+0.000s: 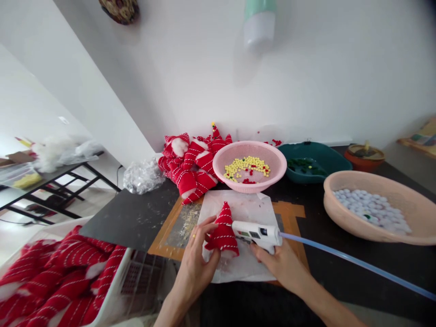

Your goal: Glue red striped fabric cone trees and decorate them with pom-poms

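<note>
My left hand (199,252) is closed on the left side of a red cone-shaped felt hat (225,234) with white stitched lines. The hat lies on a white paper sheet (245,268), its tip pointing away from me. In my right hand (277,263) is a white glue gun (257,231), held by its handle. Its nozzle points left and meets the hat's right side; whether they touch is hard to tell. A long translucent glue stick (354,261) runs out of the gun's back to the right.
Beyond the sheet stand a pink basket (250,186) of yellow and red beads, a green basin (306,177) with dark green pieces, and a peach basin (378,227) of white pompoms. Red stitched pieces (190,170) pile at the back left; more fill a white crate (116,290) below.
</note>
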A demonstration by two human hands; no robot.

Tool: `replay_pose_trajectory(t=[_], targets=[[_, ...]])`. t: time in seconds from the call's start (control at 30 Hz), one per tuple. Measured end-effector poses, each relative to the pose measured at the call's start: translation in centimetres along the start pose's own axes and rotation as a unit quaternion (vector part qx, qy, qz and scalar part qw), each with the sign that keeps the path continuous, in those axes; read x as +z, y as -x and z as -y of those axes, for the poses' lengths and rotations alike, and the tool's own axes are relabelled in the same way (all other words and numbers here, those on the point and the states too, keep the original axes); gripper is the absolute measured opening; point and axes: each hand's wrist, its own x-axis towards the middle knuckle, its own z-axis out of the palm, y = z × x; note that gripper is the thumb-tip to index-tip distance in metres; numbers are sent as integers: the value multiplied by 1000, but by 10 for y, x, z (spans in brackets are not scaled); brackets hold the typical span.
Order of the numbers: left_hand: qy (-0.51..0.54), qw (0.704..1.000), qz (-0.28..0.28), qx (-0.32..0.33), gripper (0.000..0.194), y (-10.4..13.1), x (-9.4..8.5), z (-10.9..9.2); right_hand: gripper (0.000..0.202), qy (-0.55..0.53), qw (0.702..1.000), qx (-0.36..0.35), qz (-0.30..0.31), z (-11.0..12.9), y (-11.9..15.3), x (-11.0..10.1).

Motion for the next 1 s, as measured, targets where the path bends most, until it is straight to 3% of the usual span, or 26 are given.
replay_pose_trajectory(t=[0.1,0.47,0.77,1.0], targets=[[1,1000,25,-3,60,-4,-2,-2,25,-8,1000,18,9,-1,1,-1],[5,1000,15,-6,57,-4,0,-2,28,-70,997,31,-29,3,-7,-10],[13,1000,19,0,57,1,-1,-2,18,-81,996,18,28,6,-21,-1],[17,1000,12,17,54,0,0,-1,14,-44,999,-1,22,0,-23,2]])
